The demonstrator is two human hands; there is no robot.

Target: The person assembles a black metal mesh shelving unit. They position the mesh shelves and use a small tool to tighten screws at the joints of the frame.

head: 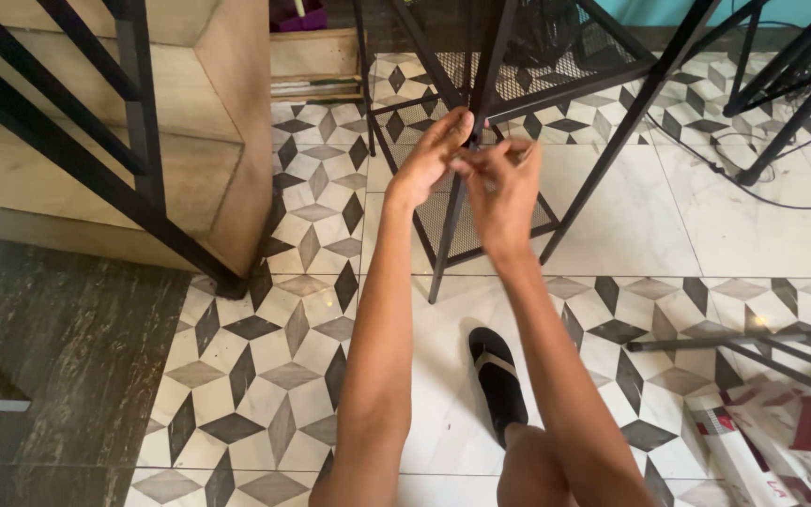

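Note:
A black metal rack point(518, 84) with mesh shelves stands on the patterned tile floor ahead of me. My left hand point(434, 150) pinches the rack's front leg point(448, 235) about midway up, at the joint with a shelf. My right hand point(502, 183) is closed just beside it at the same joint, fingers curled around something small that I cannot make out. Both arms stretch forward from the bottom of the view.
A wooden stair with a black railing point(96, 160) rises at the left. A black sandal point(497, 380) lies on the tiles below my arms. Loose black metal bars point(734, 343) and a red-and-white printed sheet point(781, 441) lie at lower right. Black cables point(762, 160) trail at upper right.

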